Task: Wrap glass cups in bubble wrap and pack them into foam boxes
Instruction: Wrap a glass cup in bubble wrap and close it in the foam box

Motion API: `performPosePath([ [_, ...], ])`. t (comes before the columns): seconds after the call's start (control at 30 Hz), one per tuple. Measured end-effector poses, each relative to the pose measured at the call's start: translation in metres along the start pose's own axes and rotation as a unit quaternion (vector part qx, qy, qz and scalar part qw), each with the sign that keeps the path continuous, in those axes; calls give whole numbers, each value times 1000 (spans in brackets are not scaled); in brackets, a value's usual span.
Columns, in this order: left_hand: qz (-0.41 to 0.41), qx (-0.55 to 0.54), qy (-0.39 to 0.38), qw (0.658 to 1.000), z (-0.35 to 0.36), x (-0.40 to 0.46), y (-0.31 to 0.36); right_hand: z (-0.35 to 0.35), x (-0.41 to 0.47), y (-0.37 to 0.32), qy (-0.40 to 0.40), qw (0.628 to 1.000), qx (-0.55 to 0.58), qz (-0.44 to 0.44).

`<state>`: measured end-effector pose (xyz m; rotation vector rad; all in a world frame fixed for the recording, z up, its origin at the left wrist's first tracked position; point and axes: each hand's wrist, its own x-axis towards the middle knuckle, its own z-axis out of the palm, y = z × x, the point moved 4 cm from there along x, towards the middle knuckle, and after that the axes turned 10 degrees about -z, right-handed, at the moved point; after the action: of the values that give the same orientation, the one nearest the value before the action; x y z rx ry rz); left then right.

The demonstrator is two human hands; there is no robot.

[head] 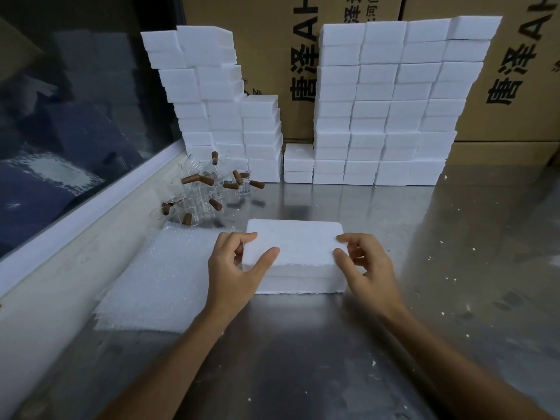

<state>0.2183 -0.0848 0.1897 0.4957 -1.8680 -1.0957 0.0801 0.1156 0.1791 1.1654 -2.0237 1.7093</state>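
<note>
foam box (295,247) at frame centre on steel tabletop (333,344) | left hand (235,268) grips its left edge | right hand (368,265) grips its right edge | bubble wrap (157,283) just left | glass cups (206,192) upper left

Packing warehouse: stacked foam boxes (385,116), printed cartons (288,56), steel table (424,268).

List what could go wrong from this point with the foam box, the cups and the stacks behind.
1. Both hands, left hand and right hand, pinch the lid of the foam box at its edges; foam crumbs already dot the table, so it may chip further.
2. The glass cups lie jumbled close together; pulling one out might knock the others.
3. The left foam stack looks uneven and might topple onto the cups.
</note>
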Motion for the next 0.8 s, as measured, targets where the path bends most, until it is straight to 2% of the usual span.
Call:
performPosePath([
  [0.1, -5, 7, -30, 1000, 4, 5, 0, 3, 5, 6, -8, 1000, -6, 28],
  [0.23, -83, 42, -113, 989, 6, 14, -11, 4, 18, 4, -6, 999, 8, 54],
  [0.33, -132, 92, -195, 967, 3, 24, -22, 7, 26, 2, -58, 995, 17, 74],
  [0.47, -151, 122, -280, 940, 0, 34, -28, 9, 32, 1, -158, 981, 44, 101],
  [0.57, -142, 120, -299, 936, 0, 36, -25, 8, 35, -1, -220, 970, 57, 90],
  [0.8, -106, 48, -271, 956, -8, 27, -22, 6, 28, 4, -202, 966, 161, 34],
])
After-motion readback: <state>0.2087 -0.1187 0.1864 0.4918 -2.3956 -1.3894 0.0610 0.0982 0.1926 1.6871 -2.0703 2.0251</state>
